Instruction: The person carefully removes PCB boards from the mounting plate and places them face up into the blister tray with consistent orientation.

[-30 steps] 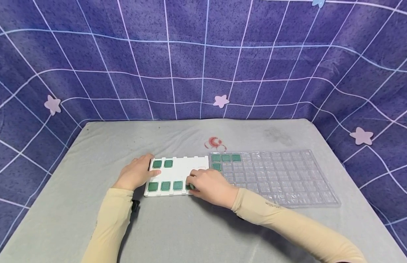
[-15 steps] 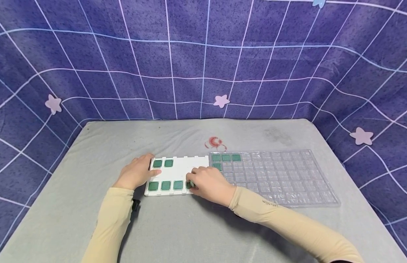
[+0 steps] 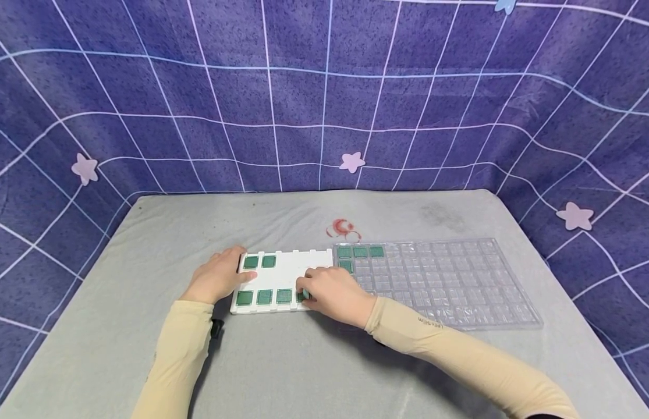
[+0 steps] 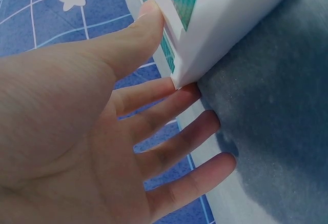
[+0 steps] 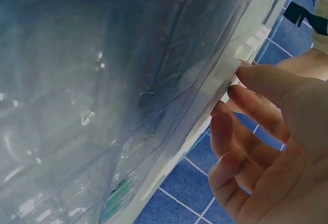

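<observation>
A white tray (image 3: 279, 277) with green square chips along its two long edges lies in the middle of the table in the head view. My left hand (image 3: 216, 275) holds its left end. In the left wrist view, the thumb (image 4: 149, 21) presses on top and two fingertips touch the tray's corner. My right hand (image 3: 337, 297) is over the tray's near right part, its fingertips pinching a green square chip (image 3: 301, 296) at the right end of the near row. The fingers mostly hide that chip. In the right wrist view, the fingertips meet at the white tray's edge.
A clear plastic tray (image 3: 450, 265) divided into many small pockets adjoins the white tray on the right. Several green chips (image 3: 360, 251) sit in its far left corner. Red marks (image 3: 343, 227) stain the grey tablecloth behind. A blue gridded curtain (image 3: 298, 99) surrounds the table.
The right hand has shifted very slightly to the left, its fingers staying at the same chip. The left hand keeps its hold on the white tray.
</observation>
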Action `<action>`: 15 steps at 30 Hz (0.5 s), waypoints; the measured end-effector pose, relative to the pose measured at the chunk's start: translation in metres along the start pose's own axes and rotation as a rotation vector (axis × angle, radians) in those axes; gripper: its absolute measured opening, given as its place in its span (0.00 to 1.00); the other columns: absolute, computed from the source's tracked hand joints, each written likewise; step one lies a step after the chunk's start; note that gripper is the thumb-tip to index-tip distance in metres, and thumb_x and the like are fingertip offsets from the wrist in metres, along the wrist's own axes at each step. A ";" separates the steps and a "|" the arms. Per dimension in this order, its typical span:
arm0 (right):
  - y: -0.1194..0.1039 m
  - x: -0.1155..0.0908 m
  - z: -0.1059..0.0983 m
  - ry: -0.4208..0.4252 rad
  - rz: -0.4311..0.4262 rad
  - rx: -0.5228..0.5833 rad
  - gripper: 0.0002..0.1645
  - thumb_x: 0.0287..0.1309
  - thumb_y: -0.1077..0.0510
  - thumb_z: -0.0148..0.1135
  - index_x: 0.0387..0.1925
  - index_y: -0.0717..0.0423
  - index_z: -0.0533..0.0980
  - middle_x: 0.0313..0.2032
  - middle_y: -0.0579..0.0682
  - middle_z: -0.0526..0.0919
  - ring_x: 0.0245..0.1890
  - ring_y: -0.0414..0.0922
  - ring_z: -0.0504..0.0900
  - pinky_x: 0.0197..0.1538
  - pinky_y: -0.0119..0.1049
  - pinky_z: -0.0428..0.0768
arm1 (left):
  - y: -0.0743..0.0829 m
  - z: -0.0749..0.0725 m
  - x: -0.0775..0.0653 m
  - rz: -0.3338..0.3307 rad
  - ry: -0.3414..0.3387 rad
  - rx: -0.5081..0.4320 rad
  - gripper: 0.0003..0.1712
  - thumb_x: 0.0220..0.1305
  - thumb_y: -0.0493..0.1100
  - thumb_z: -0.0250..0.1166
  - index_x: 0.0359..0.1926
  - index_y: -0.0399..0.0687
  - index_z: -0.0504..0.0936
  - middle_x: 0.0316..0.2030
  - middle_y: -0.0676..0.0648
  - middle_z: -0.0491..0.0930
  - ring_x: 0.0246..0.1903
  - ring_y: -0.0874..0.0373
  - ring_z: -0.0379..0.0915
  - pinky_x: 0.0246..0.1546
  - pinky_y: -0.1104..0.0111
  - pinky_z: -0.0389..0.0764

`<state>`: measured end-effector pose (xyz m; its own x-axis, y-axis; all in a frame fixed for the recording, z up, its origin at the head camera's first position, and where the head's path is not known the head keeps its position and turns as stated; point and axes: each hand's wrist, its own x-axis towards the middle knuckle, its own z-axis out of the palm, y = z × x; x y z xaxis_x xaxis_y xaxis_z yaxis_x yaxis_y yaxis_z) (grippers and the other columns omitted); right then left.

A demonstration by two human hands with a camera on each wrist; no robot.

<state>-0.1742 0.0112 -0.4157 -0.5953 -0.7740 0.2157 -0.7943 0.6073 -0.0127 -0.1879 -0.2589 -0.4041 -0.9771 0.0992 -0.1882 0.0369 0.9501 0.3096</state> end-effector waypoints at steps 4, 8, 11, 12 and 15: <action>0.001 0.000 -0.001 -0.010 -0.002 0.017 0.11 0.56 0.47 0.76 0.40 0.41 0.84 0.34 0.40 0.85 0.32 0.39 0.84 0.29 0.34 0.80 | 0.001 0.000 -0.001 -0.001 0.003 -0.002 0.37 0.68 0.55 0.67 0.69 0.39 0.69 0.61 0.35 0.77 0.58 0.34 0.73 0.54 0.39 0.76; 0.001 0.000 -0.001 -0.010 -0.003 0.030 0.11 0.56 0.48 0.75 0.40 0.41 0.84 0.34 0.40 0.85 0.32 0.39 0.84 0.30 0.34 0.80 | 0.001 0.000 -0.001 0.003 0.007 -0.002 0.36 0.68 0.55 0.67 0.68 0.39 0.70 0.61 0.35 0.77 0.57 0.34 0.73 0.53 0.39 0.76; 0.001 -0.001 -0.001 0.003 -0.005 0.037 0.10 0.56 0.49 0.75 0.40 0.41 0.84 0.34 0.40 0.85 0.31 0.39 0.84 0.29 0.34 0.79 | 0.001 0.000 -0.001 0.006 0.009 -0.001 0.35 0.68 0.55 0.67 0.68 0.40 0.70 0.60 0.35 0.77 0.57 0.35 0.73 0.52 0.39 0.77; 0.001 -0.001 -0.001 0.010 -0.007 0.038 0.10 0.56 0.49 0.75 0.39 0.41 0.84 0.34 0.40 0.84 0.31 0.39 0.83 0.29 0.34 0.79 | 0.001 0.000 -0.001 0.008 0.009 0.000 0.35 0.68 0.55 0.67 0.67 0.40 0.70 0.60 0.35 0.77 0.56 0.34 0.73 0.52 0.39 0.77; 0.002 -0.001 -0.001 0.033 -0.014 0.039 0.10 0.56 0.49 0.76 0.38 0.41 0.83 0.33 0.40 0.83 0.30 0.39 0.82 0.28 0.34 0.79 | 0.001 0.000 -0.001 0.009 0.012 0.000 0.35 0.68 0.55 0.67 0.67 0.40 0.70 0.60 0.35 0.77 0.56 0.35 0.74 0.52 0.39 0.77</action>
<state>-0.1748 0.0130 -0.4147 -0.5804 -0.7757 0.2478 -0.8070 0.5886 -0.0475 -0.1868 -0.2580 -0.4034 -0.9791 0.1045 -0.1743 0.0458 0.9491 0.3116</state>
